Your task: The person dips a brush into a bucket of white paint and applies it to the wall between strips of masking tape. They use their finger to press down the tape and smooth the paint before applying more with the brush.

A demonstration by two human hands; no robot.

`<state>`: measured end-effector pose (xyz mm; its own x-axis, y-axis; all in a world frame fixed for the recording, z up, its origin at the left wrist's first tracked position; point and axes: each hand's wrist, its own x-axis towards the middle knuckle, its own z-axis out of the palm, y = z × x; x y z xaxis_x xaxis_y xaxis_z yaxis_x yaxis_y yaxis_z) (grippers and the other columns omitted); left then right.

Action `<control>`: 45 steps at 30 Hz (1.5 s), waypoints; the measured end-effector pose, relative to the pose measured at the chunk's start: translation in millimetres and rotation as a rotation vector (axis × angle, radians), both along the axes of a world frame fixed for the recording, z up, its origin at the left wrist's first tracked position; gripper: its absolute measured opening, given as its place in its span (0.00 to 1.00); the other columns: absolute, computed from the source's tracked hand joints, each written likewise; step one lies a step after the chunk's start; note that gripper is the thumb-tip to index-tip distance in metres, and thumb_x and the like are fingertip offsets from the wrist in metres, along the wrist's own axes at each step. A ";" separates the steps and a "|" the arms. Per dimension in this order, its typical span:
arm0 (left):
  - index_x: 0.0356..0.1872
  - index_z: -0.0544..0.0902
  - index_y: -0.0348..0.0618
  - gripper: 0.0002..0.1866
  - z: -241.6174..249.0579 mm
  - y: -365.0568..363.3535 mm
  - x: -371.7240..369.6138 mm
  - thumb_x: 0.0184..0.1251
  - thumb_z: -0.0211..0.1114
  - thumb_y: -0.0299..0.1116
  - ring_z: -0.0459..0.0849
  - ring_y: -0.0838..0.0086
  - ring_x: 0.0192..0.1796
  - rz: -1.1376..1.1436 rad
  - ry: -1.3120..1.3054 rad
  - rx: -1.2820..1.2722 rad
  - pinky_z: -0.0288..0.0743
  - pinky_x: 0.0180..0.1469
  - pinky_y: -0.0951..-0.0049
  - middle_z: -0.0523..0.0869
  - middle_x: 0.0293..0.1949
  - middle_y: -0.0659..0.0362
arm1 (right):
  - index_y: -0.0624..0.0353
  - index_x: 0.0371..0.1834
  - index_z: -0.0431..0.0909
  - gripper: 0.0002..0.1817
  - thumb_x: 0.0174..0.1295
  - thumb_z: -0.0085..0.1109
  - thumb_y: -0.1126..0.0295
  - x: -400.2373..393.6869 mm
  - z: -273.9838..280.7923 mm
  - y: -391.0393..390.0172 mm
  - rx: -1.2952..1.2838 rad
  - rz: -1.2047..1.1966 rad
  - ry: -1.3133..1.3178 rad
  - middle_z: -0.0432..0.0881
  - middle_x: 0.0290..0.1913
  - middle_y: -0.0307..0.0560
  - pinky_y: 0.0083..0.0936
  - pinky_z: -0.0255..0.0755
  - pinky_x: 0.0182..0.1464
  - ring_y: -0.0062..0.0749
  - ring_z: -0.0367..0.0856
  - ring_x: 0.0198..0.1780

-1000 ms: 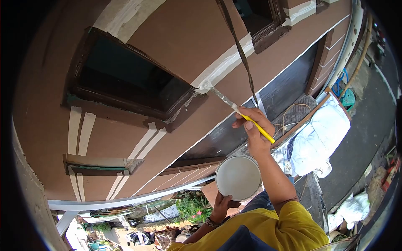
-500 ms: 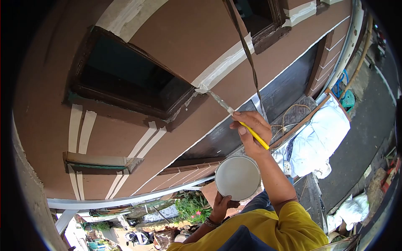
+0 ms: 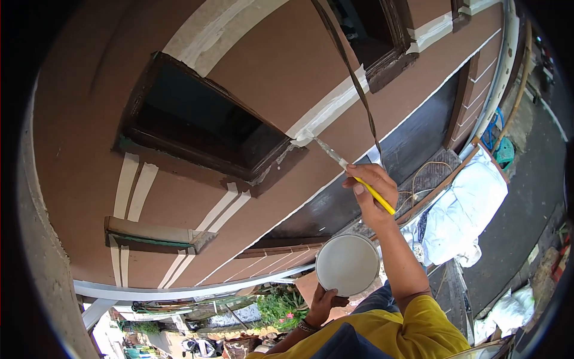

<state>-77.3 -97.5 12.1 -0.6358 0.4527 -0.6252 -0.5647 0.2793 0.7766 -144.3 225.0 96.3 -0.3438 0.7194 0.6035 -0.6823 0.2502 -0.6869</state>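
Note:
A thin paintbrush with a yellow handle (image 3: 381,201) is pinched in the fingers of my right hand (image 3: 375,190). Its pale bristle end touches the white band (image 3: 335,102) on the brown wall (image 3: 272,72), beside the lower corner of the dark-framed window (image 3: 203,113). Below, my left hand (image 3: 323,306) grips the rim of a round white bucket (image 3: 347,265), its thumb over the edge. The bottom of the bucket looks pale; how much it holds is unclear.
A dark twisted cable (image 3: 350,66) hangs across the wall, close to the brush. A white sheet (image 3: 465,206) lies at the right, above the road (image 3: 514,233). Plants (image 3: 280,308) and a parked motorbike (image 3: 200,347) are far below.
The view has shifted, so the wall and window appear further right and lower. The brush tip has moved slightly along the white band, away from the window corner. Both hands keep their holds.

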 end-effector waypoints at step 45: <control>0.64 0.68 0.46 0.20 -26.2 41.1 20.1 0.76 0.56 0.36 0.91 0.69 0.36 0.282 0.032 0.142 0.88 0.38 0.71 0.88 0.42 0.52 | 0.68 0.47 0.80 0.20 0.74 0.56 0.57 191.6 -70.4 14.6 -0.234 0.528 -0.605 0.85 0.34 0.49 0.25 0.78 0.38 0.29 0.83 0.33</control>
